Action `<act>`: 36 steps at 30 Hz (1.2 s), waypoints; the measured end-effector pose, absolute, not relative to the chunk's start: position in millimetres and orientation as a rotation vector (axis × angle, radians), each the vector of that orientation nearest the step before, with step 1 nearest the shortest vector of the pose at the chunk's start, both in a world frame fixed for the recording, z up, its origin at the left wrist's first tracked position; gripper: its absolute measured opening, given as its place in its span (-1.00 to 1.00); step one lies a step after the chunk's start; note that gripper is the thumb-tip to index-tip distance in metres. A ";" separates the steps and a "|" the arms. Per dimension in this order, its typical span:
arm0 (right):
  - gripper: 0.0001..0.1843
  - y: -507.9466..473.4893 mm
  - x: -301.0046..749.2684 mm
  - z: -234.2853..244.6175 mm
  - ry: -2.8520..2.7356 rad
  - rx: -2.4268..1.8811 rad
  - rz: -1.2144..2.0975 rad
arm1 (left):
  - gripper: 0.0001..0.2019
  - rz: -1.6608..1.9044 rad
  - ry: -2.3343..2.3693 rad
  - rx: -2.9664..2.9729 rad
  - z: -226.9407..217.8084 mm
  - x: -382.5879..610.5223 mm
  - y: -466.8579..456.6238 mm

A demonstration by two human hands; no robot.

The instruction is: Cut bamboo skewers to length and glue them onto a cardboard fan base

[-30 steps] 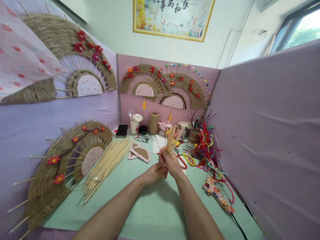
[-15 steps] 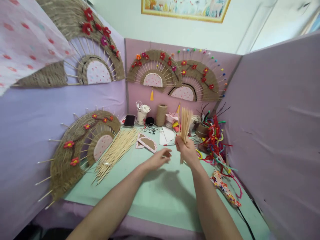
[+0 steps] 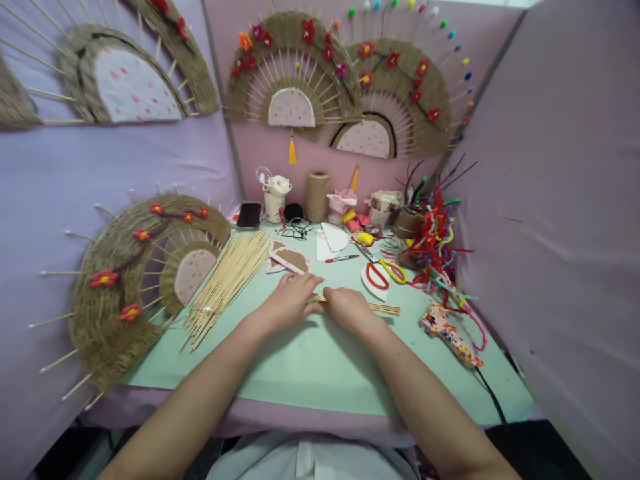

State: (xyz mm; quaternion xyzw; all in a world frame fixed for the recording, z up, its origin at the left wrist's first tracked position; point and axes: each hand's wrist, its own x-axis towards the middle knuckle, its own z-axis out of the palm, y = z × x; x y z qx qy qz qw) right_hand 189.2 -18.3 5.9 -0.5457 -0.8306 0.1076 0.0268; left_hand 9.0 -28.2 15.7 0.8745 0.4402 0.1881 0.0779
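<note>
A small bunch of bamboo sticks lies flat on the green table, pointing right. My right hand rests on top of the bunch with fingers curled over it. My left hand lies beside it, fingers stretched toward the sticks' left end. A large pile of bamboo sticks lies to the left of my hands.
A twine fan leans at the left wall. Cardboard pieces, red scissors, yellow scissors, a pen, a twine spool, pipe cleaners and a glue gun crowd the back and right.
My right hand has lowered the upright stick bunch and laid it flat on the table. My left hand has come to it. The camera has tilted downward.
</note>
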 end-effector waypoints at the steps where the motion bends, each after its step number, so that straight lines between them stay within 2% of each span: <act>1: -0.83 -22.5 186.7 5.8 -2.585 -1.702 0.338 | -0.68 0.379 1.338 2.656 11.0 10.9 -30.6; 4: -0.81 -34.7 185.1 5.2 -2.615 -1.751 0.351 | -0.84 0.023 1.429 2.722 0.1 15.0 -36.5; 7: -0.76 -46.9 188.0 3.4 -2.639 -1.732 0.329 | -0.82 -0.137 1.412 2.810 -3.1 16.9 -44.9; 10: -0.75 -57.9 193.2 3.4 -2.631 -1.595 0.172 | -0.83 -0.175 1.390 2.829 -4.6 17.0 -51.7; 15: -0.66 -67.6 219.5 15.1 -2.165 -1.117 -0.059 | -0.82 -0.014 1.535 2.647 -7.9 9.1 -48.0; 17: -0.73 -61.9 233.8 19.2 -1.891 -1.105 -0.015 | -0.79 0.125 1.815 2.450 -5.2 3.8 -43.2; 19: -0.68 -47.4 242.8 18.3 -1.780 -1.220 0.114 | -0.76 0.285 2.064 2.255 -0.7 -1.2 -39.0; 24: -0.22 7.8 224.0 -2.9 -2.141 -1.647 0.572 | -0.79 0.469 2.189 2.129 5.6 -6.1 -37.3; 28: 0.01 32.9 191.4 -18.5 -2.114 -1.995 0.616 | -0.81 0.470 2.150 2.124 3.1 -7.2 -39.3; 31: 0.02 29.8 178.3 -25.4 -2.121 -1.999 0.582 | -0.80 0.495 2.125 2.134 1.0 -8.7 -38.7; 36: -0.09 -10.0 189.9 -27.7 -2.645 -1.402 0.552 | -0.80 0.555 2.083 2.163 -0.8 -11.4 -37.7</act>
